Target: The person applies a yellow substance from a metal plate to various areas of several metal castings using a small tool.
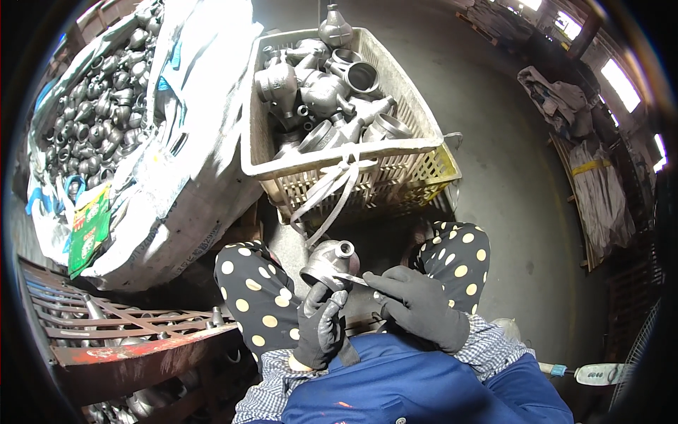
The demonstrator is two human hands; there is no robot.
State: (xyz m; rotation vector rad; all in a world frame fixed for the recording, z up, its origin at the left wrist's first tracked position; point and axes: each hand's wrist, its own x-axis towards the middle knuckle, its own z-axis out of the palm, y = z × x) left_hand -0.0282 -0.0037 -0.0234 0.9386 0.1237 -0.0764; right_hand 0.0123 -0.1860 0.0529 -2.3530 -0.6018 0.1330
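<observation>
My left hand point(318, 329), in a dark grey glove, is closed around the lower part of a grey metal casting point(330, 258). This casting is rounded, with a short hollow neck turned upward and a wide rim, and I hold it low between my knees. My right hand point(418, 305), gloved too, pinches a thin flat metal tool point(350, 280), perhaps a file. Its far end lies against the casting's rim; the grip end is hidden by my fingers. Beyond my knees a pale plastic crate point(282, 169) holds several similar castings point(325, 95).
A yellow crate point(441, 166) sits under the pale one, and a white strap point(326, 189) hangs off its front. At left stands a big white sack point(205, 152) of small castings. A red metal bin point(141, 348) is near my left side. Wrapped bundles point(597, 187) lie far right.
</observation>
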